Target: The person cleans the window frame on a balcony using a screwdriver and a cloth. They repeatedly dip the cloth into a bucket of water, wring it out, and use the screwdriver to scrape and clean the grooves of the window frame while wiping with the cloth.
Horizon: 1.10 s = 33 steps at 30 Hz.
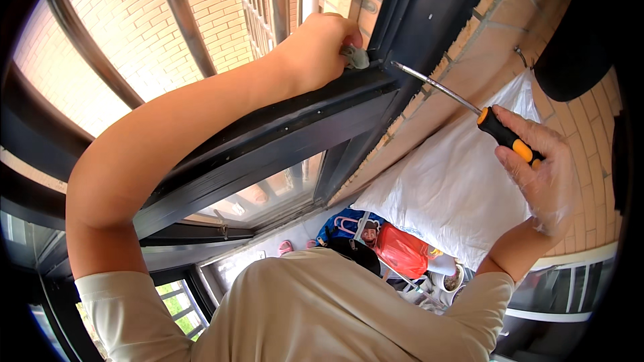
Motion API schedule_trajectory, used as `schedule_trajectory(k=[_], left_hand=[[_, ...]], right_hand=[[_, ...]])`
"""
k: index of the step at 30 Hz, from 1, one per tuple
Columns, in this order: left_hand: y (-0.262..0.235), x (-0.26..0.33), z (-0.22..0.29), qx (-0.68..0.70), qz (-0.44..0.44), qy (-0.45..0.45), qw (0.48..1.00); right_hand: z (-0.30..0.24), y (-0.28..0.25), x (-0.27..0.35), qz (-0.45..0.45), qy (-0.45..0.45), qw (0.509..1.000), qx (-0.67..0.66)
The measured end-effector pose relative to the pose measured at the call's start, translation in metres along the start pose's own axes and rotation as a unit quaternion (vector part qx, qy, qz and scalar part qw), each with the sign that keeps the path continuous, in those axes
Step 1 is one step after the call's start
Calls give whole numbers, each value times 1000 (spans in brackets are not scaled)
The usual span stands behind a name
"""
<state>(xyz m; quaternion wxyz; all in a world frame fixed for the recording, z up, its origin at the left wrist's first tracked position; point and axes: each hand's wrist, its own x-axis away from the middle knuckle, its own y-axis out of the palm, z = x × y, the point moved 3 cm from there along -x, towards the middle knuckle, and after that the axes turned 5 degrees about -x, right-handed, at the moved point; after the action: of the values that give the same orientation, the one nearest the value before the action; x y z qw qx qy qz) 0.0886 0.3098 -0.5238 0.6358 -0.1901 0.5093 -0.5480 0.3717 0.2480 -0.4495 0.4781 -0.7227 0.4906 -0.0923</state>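
Brick wall (215, 3) at eleven o'clock; dark window frame (422, 40) toward one, left hand (320, 50) there pinching grey wad (359, 59); right hand (547, 157) grasping screwdriver (482, 116) at three, apparently so its tip reaches the frame.

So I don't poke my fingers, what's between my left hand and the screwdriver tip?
In the head view, a crumpled grey cloth pinched in your left hand, then dark window frame up to the screwdriver.

Plain beige short-sleeved shirt (295, 315), pink footwear (286, 247)
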Motion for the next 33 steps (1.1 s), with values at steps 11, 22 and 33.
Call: schedule_trajectory(k=[11,22,33], left_hand=[[10,-19,3,40,-11,-38,998],[5,-24,5,-36,-61,-88,994],[-10,-3,14,-88,-90,-55,991]], right_hand=[[39,37,82,56,3,985,-162],[74,49,124,98,62,970,-214],[94,60,122,55,66,964,-252]])
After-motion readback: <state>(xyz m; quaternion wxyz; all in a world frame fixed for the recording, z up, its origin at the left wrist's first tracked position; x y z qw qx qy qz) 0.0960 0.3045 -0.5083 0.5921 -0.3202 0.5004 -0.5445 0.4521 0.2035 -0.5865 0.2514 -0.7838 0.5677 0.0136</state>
